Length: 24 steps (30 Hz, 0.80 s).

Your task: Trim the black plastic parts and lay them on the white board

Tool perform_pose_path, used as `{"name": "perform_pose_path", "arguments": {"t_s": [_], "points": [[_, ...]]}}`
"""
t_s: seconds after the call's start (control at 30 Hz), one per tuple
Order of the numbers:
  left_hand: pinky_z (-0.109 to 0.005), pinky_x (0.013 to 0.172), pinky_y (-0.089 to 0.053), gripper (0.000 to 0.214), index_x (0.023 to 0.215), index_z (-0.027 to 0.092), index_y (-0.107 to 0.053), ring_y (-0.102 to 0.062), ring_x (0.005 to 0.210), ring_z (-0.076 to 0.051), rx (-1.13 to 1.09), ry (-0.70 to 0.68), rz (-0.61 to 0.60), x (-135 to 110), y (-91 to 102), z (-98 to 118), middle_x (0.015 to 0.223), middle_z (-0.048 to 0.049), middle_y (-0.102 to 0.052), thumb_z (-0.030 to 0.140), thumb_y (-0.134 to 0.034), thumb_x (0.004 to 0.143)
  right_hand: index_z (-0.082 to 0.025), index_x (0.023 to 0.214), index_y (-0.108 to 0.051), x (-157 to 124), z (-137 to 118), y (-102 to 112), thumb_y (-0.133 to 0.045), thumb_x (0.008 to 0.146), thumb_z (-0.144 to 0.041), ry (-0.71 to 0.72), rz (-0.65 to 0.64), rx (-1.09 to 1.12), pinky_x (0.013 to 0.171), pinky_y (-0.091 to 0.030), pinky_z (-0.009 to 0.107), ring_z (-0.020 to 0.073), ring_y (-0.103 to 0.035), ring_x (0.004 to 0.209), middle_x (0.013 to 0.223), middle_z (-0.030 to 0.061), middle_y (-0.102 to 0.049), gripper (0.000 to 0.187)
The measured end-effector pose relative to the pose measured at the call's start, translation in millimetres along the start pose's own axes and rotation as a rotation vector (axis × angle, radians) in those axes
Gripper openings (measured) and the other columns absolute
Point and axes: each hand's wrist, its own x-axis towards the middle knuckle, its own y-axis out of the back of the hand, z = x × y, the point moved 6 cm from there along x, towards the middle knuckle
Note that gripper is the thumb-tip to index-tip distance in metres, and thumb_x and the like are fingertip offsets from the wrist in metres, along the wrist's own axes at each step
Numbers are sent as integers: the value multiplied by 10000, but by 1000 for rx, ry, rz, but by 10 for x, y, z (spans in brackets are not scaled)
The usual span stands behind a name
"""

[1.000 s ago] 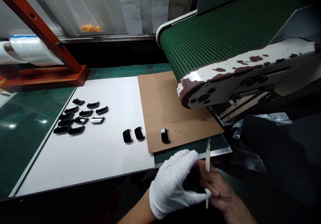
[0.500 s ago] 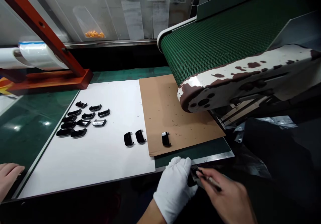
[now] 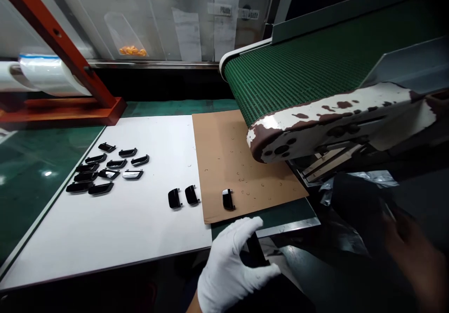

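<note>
My left hand wears a white glove and is closed on a small glossy black plastic part, just below the bench's front edge. My right hand is bare, dark and blurred far out to the right, with a thin pale tool showing at its fingertips. One black part lies on the brown cardboard. Two more black parts lie side by side on the white sheet. Several black parts sit in rows at the sheet's left.
A green conveyor belt with a chipped white end cover overhangs the cardboard from the right. An orange frame and a roll of clear film stand at the back left. A bag of orange pieces hangs on the back panel.
My right hand has pulled away from the gloved hand to the far right with the thin tool. The left hand keeps the black part. Another person's hand at the left edge is gone.
</note>
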Motion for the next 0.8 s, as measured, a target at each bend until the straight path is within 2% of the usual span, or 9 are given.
{"name": "perform_pose_path", "arguments": {"t_s": [0.07,0.13,0.17,0.2,0.27,0.37,0.47,0.63,0.8], "points": [[-397,950,-540,630,1172,189,-614,-659,1043,-253,-54,16,36,11,39,28,1142,-82,-692,423,-832,629,-306,919,-748,-146,-156,-101,-606,796,-472,-57,-38,38,398,-421,301,184,-636,398,608,172,-716,251],[-386,952,-540,630,1183,187,-605,-669,1025,-243,-90,21,67,21,74,62,1123,-77,-700,445,-813,648,-308,942,-736,-345,-414,-260,-587,806,-506,-55,-184,120,497,-494,297,207,-682,548,655,121,-727,283],[-382,955,-537,631,1193,188,-598,-670,1024,-239,-97,18,76,25,88,78,1122,-75,-700,451,-805,657,-294,897,-749,-443,-585,-330,-613,782,-518,-17,-264,157,569,-524,300,227,-700,643,688,98,-733,285],[-379,957,-536,632,1199,190,-593,-670,1025,-237,-98,9,79,28,98,93,1124,-74,-699,454,-800,663,-259,918,-749,-559,-791,-448,-604,793,-514,49,-454,219,667,-548,327,252,-703,737,729,90,-734,319],[-365,951,-540,631,1203,192,-588,-672,1021,-233,-92,-12,67,31,107,117,1129,-73,-697,448,-800,667,-249,1006,-718,-719,-1181,-528,-534,853,-496,153,-615,310,662,-556,324,220,-673,697,754,59,-715,344],[-364,944,-544,622,1189,187,-595,-675,1012,-238,-53,-36,57,26,115,148,1122,-83,-699,456,-799,666,-283,1177,-630,-847,-1679,-550,-418,931,-437,290,-743,336,589,-532,275,179,-632,642,757,24,-680,360],[-352,916,-559,611,1160,175,-606,-684,983,-237,-11,-83,83,19,132,225,1096,-94,-705,507,-775,676,-297,1040,-686,-924,-2040,-536,-401,941,-415,467,-831,261,715,-534,293,219,-667,841,937,42,-718,325],[-288,853,-581,583,1140,162,-602,-698,919,-206,-19,-144,135,14,177,373,1037,-87,-717,524,-746,705,-271,838,-662,-1043,-2355,-452,-351,941,-474,714,-888,124,607,-505,295,238,-673,784,887,48,-731,386],[-282,894,-564,665,1216,192,-568,-692,950,-210,-131,-59,69,-9,136,374,1092,-58,-702,476,-796,659,-246,713,-535,-1167,-2402,-509,-696,583,-705,724,-1012,-162,518,-407,307,221,-600,593,688,-3,-658,504]]}}
